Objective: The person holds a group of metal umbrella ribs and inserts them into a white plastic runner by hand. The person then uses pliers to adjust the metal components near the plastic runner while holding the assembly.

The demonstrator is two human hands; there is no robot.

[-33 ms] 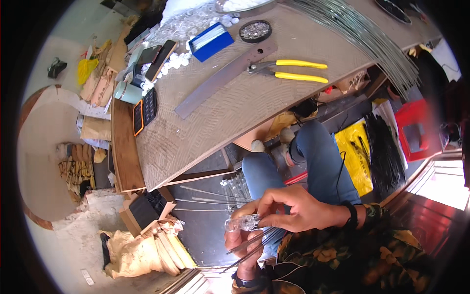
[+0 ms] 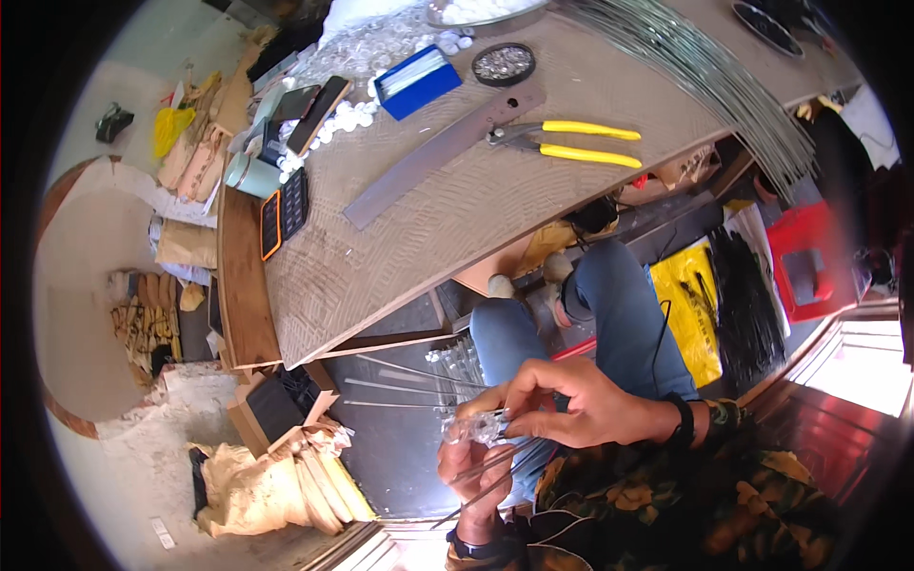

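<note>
Beads of clear crystal [image 2: 473, 428] are sitting in a small cluster between the two hands, low in the view, above the person's lap. Several thin metal wires [image 2: 405, 385] are running out of that cluster toward the left, and more wire ends [image 2: 490, 473] are trailing down across the left palm. The right hand [image 2: 571, 404] is pinching closed at the cluster with thumb and fingertips, apparently gripping a bead or a wire end; which of the two is too small to tell. The left hand [image 2: 471, 471] is curling closed under the cluster, holding the wires and steadying the beads from below.

Judging by how things lie, the work is looking partly done at most: only a short run of beads is sitting on the wires, whose long bare lengths are sticking out unfilled. Supplies are lying well apart on the wooden table [image 2: 400, 247] above the knees: a heap of clear beads [image 2: 376, 48], a round tin [image 2: 503, 63] of small pieces, a large bundle of straight wires [image 2: 705, 76] fanning across the far right corner. Yellow-handled pliers [image 2: 571, 141] and a long metal ruler [image 2: 443, 157] are resting untouched mid-table, with a blue box [image 2: 417, 81] and a calculator [image 2: 284, 211] nearer the left edge.
</note>
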